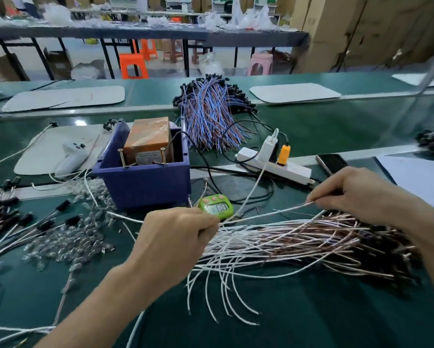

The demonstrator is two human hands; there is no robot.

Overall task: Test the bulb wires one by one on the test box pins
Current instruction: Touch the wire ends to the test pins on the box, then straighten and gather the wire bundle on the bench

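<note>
The left grip (175, 237) is closing round the near ends of white leads, thumb and curled fingers pinching them just in front of the green timer (215, 206). How many leads it is holding cannot be told. The right grip (356, 194) is pinching a single wire (268, 212) between thumb and fingertips. That wire is running taut between the two hands, above the big bundle of bulb wires (298, 243) lying on the green worktop (311, 310) at the near right. The test box (145, 183), a blue bin holding an orange block, is sitting farther off to the left. Its two upright pins (121, 159) are standing at its near rim, well apart from both hands.

The likeliest trouble is the chosen wire snagging on its neighbours as it is being drawn clear, dragging several out together and confusing which one is being tested. Loose ends are fanning out at the near edge and could catch a sleeve or wrist. On the way to the pins the wire is having to pass the timer and the white cable trailing from the power strip (273, 164), and either could be hooked and pulled. At the pins, fingers pinching close to a bare end could be touching live metal.

The timer's display is showing digits, but they are blurring beyond reading. The orange block is carrying a pale label whose print is too small to make out. No brand is showing.
</note>
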